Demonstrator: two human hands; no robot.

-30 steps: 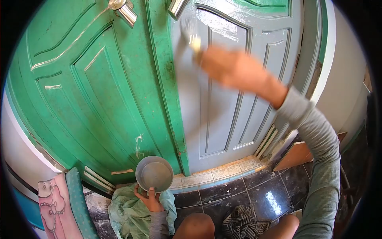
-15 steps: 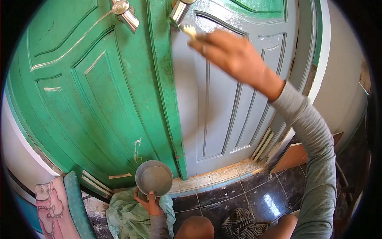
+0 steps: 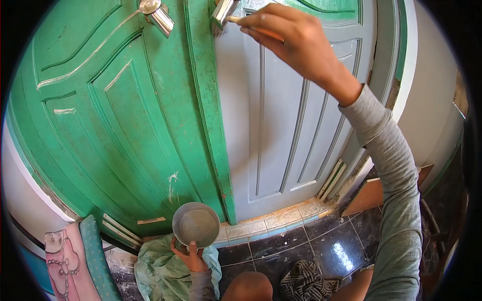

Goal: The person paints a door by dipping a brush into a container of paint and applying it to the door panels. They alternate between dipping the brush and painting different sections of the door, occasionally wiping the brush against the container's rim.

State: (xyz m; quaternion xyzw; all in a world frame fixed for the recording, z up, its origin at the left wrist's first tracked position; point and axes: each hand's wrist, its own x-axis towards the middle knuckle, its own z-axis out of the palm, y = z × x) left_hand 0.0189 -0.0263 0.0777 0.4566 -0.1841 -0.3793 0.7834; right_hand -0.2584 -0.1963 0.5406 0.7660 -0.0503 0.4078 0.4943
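My right hand (image 3: 298, 42) is closed around a paintbrush (image 3: 232, 19) high on the right door panel. The brush's dark bristles lie just below the silver door handle (image 3: 223, 11), at the grey panel's left edge. Grey paint covers most of this right door (image 3: 281, 125), while green still shows near its top. Low down, my left hand (image 3: 190, 258) grips a round grey bowl (image 3: 176, 223) by its near rim, thumb over the edge. Grey paint (image 3: 196, 224) lies inside the bowl, which is held in front of the green left door (image 3: 135, 155).
Below the bowl lies a crumpled green cloth (image 3: 160, 273). A pink and teal cushion (image 3: 65, 261) rests at the lower left. The tiled sill (image 3: 271, 228) runs under the doors, above dark floor tiles (image 3: 281, 253). A brown board (image 3: 364, 198) leans at the right.
My right hand has moved up slightly, bringing the brush bristles close beneath the silver handle. The bowl in my left hand has shifted slightly right.
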